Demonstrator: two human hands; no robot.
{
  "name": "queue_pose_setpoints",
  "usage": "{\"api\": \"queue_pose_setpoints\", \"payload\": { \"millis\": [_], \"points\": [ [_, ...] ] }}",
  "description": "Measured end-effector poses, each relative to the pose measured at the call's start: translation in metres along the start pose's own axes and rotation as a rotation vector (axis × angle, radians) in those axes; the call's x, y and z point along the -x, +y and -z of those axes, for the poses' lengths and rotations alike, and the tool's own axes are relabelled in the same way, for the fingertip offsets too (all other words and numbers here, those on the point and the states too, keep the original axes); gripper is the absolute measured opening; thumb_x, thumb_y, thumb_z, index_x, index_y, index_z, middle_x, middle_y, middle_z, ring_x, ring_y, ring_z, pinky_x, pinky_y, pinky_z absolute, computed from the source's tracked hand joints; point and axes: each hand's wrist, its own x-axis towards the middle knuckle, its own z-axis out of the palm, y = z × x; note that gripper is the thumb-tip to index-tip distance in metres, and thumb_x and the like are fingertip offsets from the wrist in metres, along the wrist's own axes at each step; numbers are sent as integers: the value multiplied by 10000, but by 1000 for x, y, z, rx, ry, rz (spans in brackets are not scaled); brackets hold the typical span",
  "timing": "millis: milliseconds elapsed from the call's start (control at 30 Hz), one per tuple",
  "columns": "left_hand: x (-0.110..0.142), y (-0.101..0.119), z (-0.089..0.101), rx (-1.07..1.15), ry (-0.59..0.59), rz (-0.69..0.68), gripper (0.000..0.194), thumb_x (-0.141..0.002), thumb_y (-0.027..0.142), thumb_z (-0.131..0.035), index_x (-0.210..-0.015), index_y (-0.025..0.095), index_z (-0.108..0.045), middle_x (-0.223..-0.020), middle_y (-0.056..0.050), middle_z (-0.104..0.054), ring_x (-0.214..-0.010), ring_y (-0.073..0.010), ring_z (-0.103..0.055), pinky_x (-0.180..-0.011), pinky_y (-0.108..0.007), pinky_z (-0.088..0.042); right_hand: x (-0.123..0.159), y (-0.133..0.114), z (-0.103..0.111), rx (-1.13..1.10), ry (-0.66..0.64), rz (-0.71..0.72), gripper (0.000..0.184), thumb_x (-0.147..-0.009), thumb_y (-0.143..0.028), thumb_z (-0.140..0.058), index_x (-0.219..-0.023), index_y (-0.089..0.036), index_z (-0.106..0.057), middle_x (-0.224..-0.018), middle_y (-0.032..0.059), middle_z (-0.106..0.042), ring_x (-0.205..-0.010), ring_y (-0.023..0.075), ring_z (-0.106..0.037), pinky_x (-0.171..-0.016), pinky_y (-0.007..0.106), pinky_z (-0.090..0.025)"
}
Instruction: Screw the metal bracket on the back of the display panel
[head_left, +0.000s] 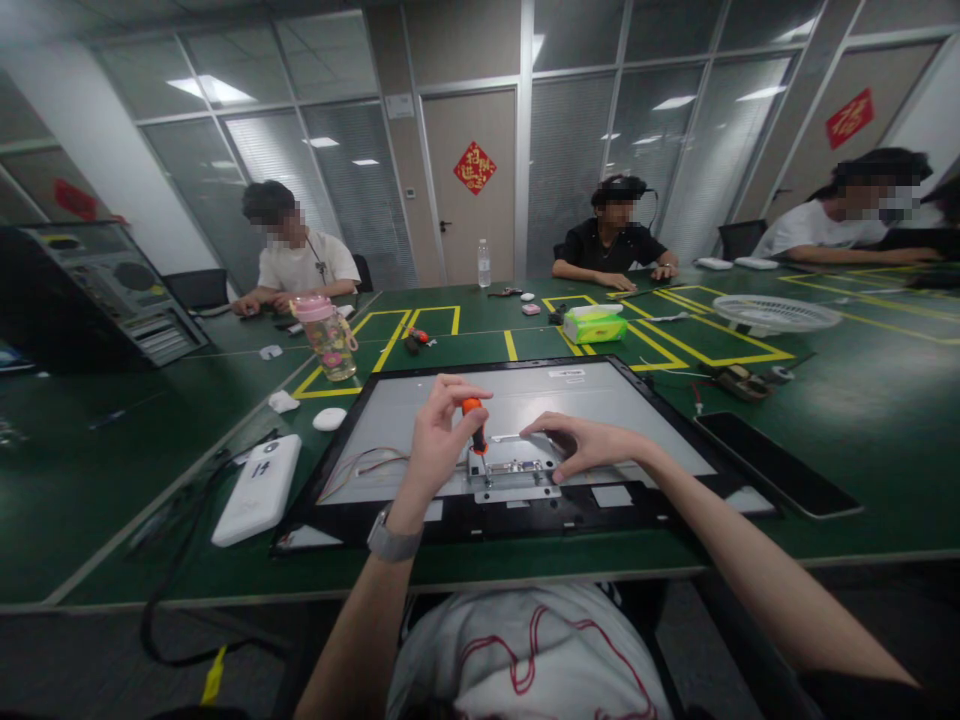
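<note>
My left hand (444, 428) is closed around the orange-and-black handle of a screwdriver (477, 428). The screwdriver stands nearly upright, its tip down at the left end of a metal bracket with a row of ports (516, 466). With fingers and thumb apart, my right hand (592, 442) rests at the right end of that bracket, steadying or touching it. Both lie on the back of a flat display panel (600, 400), grey with a black frame, flat on the table. Thin coloured wires (367, 462) run from the bracket's left side over the panel.
Left of the panel lie a white power bank (259, 490), a small white case (329, 419) and a bottle with pink lid (326, 340). To the right are a black phone (776, 462) and a white fan grille (776, 314). A green tissue pack (595, 325) lies behind. Several people sit across the table.
</note>
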Motion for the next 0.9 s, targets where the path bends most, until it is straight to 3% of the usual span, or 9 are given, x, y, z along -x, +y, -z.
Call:
{"api": "queue_pose_setpoints", "payload": {
  "millis": [200, 367, 567, 733, 900],
  "points": [
    [2, -1, 0, 115, -44, 128, 256, -906, 325, -456, -1016, 188, -643, -864, -53, -613, -819, -156, -580, -786, -288, -450, 1, -1, 1, 0, -4, 0, 714, -678, -491, -716, -1305, -247, -477, -1210, 58, -489, -1029, 213, -478, -862, 318, -406],
    [1, 0, 0, -10, -12, 31, 158, -815, 303, -609, -899, 187, -676, -918, -43, -551, -798, -124, -549, -713, -231, -451, 0, 1, 0, 9, -5, 10, 720, -676, -494, -718, -1308, -251, -474, -1218, 58, -489, -1036, 216, -474, -874, 326, -401],
    [1, -1, 1, 56, -32, 117, 249, -903, 299, -459, -1026, 187, -644, -890, -56, -616, -871, -158, -584, -790, -268, -449, 0, 1, 0, -1, -6, 9, 730, -671, -486, -725, -1309, -233, -477, -1225, 66, -490, -1051, 221, -474, -884, 326, -397],
    [0, -1, 2, -7, -2, 8, 129, -792, 267, -634, -871, 183, -692, -897, -41, -553, -830, -132, -546, -723, -228, -449, 0, 1, 0, -2, -6, 15, 732, -675, -489, -717, -1315, -230, -473, -1236, 70, -490, -1078, 225, -467, -911, 335, -385],
    [1, -3, 5, 143, -64, 105, 194, -864, 253, -519, -922, 165, -682, -851, -53, -613, -802, -147, -593, -716, -253, -463, 1, -1, 1, -3, -1, 4, 723, -672, -467, -727, -1305, -220, -481, -1234, 74, -491, -1077, 223, -473, -904, 332, -400]
  ]
}}
